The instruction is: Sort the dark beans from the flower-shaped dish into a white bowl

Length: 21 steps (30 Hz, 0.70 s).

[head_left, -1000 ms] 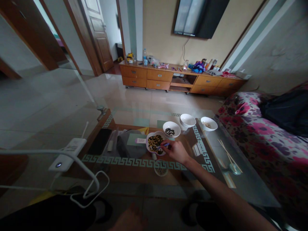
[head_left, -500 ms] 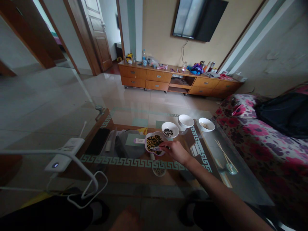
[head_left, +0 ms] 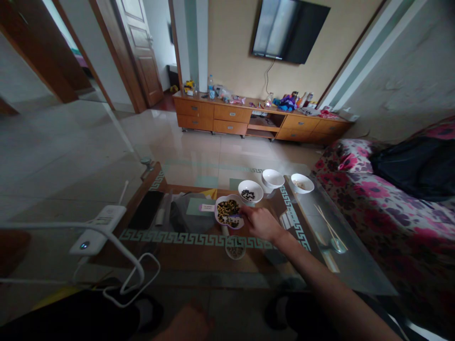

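Note:
My right hand (head_left: 262, 222) reaches over the glass table to the right rim of a flower-shaped bowl (head_left: 217, 219) with a purple edge. Yellow beans (head_left: 223, 208) and dark beans lie mixed in it. Thumb and fingers are pinched together there; a small bluish thing shows at their tips, too small to name. Just behind stands a white bowl (head_left: 250, 198) with black beans (head_left: 248, 194). Low in the picture, over my lap, my left hand (head_left: 190, 323) is dark and smeared, so its fingers cannot be made out.
Two more white bowls stand behind: one (head_left: 273, 184) in the middle, another (head_left: 302, 189) with pale pieces at right. Chopsticks (head_left: 330, 228) lie on the right. A white power strip (head_left: 97, 232) with looping cable is at left. A flowered sofa (head_left: 401, 208) borders the table.
My right hand has shifted slightly to the right within the flower-shaped bowl's edge, uncovering more of the beans. The whole view has tilted a little. My left hand stays low.

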{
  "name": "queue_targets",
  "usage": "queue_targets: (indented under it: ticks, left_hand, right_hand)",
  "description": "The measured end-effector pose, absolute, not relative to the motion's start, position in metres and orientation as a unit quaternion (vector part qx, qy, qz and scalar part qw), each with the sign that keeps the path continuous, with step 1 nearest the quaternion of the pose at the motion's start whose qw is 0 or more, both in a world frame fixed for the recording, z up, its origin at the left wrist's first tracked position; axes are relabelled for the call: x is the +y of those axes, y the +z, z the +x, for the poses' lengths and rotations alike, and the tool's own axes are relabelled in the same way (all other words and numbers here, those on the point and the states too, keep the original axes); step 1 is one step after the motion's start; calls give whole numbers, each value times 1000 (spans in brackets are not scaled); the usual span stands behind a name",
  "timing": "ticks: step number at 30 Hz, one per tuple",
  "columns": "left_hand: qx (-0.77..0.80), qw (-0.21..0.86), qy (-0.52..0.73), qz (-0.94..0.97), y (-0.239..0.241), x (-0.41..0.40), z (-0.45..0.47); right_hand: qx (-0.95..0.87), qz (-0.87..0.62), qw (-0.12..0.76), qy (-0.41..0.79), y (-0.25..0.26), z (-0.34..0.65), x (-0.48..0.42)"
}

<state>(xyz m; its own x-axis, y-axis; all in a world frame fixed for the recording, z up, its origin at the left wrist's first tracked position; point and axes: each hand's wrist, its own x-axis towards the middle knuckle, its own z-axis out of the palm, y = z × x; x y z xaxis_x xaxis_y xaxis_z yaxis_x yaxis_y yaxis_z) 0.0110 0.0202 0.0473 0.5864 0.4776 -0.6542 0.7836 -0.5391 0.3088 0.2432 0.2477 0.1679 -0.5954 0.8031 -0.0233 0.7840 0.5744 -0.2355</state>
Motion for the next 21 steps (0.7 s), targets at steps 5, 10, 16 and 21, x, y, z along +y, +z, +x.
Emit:
queue_targets:
  ticks: [5,10,16,21]
  left_hand:
    - [375,299,-250,841,45,23,7]
    - [371,294,-252,844,41,29,5]
    - [351,271,-198,874,51,31,5]
    - [339,267,-203,879,52,28,6]
  right_hand:
    - [-847,-524,41,84,178,253,249]
    - [-796,-597,56,83,160,264,227]
    - [-795,-583,113,119,148,244,209]
    - [-814,-561,89,118,145,221,213]
